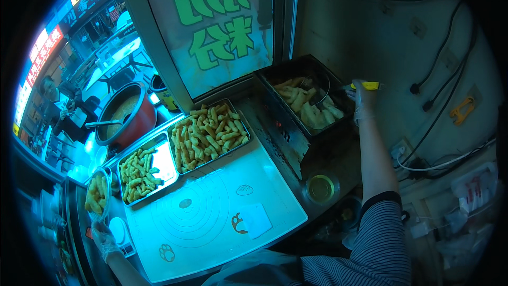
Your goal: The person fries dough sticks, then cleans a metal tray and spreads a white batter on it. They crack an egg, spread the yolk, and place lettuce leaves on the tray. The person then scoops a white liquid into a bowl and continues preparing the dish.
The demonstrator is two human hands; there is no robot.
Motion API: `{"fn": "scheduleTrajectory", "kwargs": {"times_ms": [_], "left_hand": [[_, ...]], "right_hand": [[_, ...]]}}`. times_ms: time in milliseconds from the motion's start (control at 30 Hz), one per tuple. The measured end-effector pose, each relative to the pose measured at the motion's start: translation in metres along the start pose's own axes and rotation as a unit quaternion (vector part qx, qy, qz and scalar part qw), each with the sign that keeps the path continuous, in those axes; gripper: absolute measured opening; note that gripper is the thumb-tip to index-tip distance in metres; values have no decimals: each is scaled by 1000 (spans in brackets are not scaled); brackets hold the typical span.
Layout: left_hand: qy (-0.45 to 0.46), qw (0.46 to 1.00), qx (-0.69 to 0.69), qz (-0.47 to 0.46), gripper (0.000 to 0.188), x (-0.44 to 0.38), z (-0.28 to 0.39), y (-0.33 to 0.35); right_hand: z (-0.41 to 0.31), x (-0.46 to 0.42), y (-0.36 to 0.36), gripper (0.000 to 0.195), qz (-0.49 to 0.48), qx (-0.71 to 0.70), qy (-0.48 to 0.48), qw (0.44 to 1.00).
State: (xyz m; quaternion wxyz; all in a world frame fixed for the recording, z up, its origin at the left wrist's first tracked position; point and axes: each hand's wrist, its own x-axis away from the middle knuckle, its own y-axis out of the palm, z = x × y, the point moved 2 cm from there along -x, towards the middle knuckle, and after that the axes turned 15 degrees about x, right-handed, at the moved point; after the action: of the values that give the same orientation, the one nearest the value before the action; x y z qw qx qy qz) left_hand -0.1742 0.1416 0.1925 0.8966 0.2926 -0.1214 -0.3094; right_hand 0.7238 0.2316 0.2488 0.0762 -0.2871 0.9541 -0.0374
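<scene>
My right hand [364, 95], in a clear plastic glove, grips the yellow handle [367, 85] of a wire strainer. The strainer's round mesh head [319, 87] lies among pale battered pieces [313, 114] in a dark metal fryer [264, 83]. At the lower left my gloved left hand [104, 237] holds a clear container [96, 195] filled with fried strips. Two metal trays of golden fried strips stand between my hands: a fuller one [210, 137] and a smaller one [139, 172] with part of its bottom bare.
A pale printed mat [214, 222] bears a white square sheet [257, 221]. A small white scale [120, 232] stands beside it. A red pot [139, 121] with a ladle [104, 124] stands by the window. Yellowish liquid fills a bowl [320, 189] below the fryer. A person [59, 103] is outside.
</scene>
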Motion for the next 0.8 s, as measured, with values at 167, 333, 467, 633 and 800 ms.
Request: {"fn": "scheduleTrajectory", "kwargs": {"times_ms": [167, 333, 467, 633, 800], "left_hand": [[4, 1000, -4, 29, 19, -19, -8, -11], [4, 999, -18, 26, 22, -51, -10, -20], [-43, 998, -38, 25, 27, -81, -10, -21], [-71, 993, -90, -14, 27, -108, -6, -16], [-29, 993, -117, -14, 46, -131, -3, 0]], "right_hand": [[15, 1, 9, 45, -59, -41, 147, 987], [19, 8, -2, 36, -25, -92, 126, 987], [-6, 17, -12, 21, -81, -65, -1, 995], [-54, 82, 9, 15, -250, 180, -299, 903], [-98, 136, -19, 15, -242, 275, -497, 787]]}}
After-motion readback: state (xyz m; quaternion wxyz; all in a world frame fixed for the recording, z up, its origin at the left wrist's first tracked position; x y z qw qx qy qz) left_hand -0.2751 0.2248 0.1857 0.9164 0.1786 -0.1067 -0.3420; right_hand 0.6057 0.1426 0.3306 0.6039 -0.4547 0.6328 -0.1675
